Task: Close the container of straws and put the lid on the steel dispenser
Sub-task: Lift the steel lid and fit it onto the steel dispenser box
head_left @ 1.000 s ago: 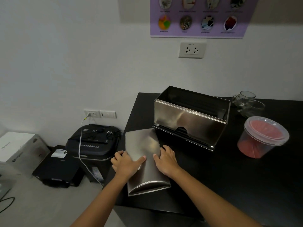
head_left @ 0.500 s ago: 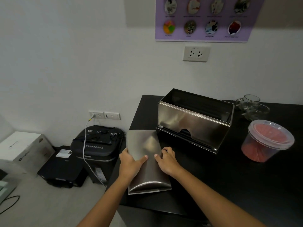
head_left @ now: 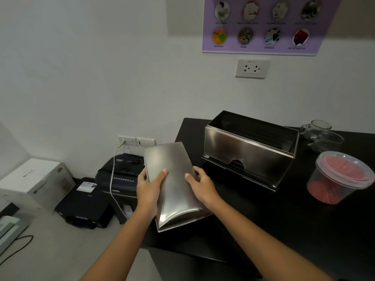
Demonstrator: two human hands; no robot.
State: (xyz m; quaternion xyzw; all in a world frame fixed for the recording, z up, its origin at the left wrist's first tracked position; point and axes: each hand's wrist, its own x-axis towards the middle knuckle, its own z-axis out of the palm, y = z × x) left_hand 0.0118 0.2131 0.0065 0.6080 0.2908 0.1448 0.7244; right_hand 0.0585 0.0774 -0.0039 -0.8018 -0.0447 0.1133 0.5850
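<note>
Steel lid point(head_left: 172, 179) in both hands' grip; dispenser point(head_left: 249, 151) open, straws' container point(head_left: 341, 177) lidded.

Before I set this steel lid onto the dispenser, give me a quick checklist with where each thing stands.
1. Grip on the steel lid: left hand and right hand clasp its two long edges. Ok.
2. Steel dispenser top open: nothing lies across the rim. Ok.
3. Lid lined up with the opening: it points away from the person, the dispenser runs crosswise. Not ok; turn it.
4. Path to the dispenser: bare black table between them. Ok.
5. Straw container closed: clear lid sits on top. Ok.
6. Straws loaded inside the dispenser: interior too dark. Cannot tell.
</note>
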